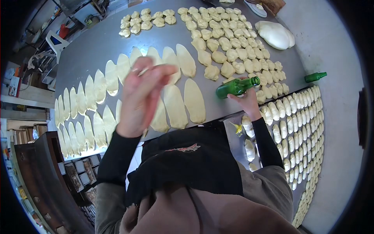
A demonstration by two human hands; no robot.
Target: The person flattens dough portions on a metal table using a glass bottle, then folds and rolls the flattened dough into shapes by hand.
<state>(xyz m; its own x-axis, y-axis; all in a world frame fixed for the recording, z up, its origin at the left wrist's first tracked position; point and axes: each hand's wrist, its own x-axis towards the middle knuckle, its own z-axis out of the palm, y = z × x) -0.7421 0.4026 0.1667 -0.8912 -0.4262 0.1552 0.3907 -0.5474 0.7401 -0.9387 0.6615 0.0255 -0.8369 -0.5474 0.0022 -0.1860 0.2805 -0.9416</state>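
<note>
My right hand (248, 102) is wrapped round a green glass bottle (230, 89), which lies tilted with its open mouth to the right, over the table's near edge. My left hand (145, 91) is raised above the table, somewhat blurred, with its fingers bent together. A small pale bit shows at its fingertips, too small to name. Beneath and beside this hand lie two rows of flattened, elongated dough pieces (194, 101), partly hidden by it. Just beyond the bottle sit rounded dough lumps (227, 70).
Several dough lumps (146, 18) sit at the table's far side. A large dough mass (275, 35) lies by the wall at the right. Another green bottle (315, 77) lies near the wall. Rolled dough pieces (286, 106) fill a tray at my right. A metal table (89, 46) spans the front.
</note>
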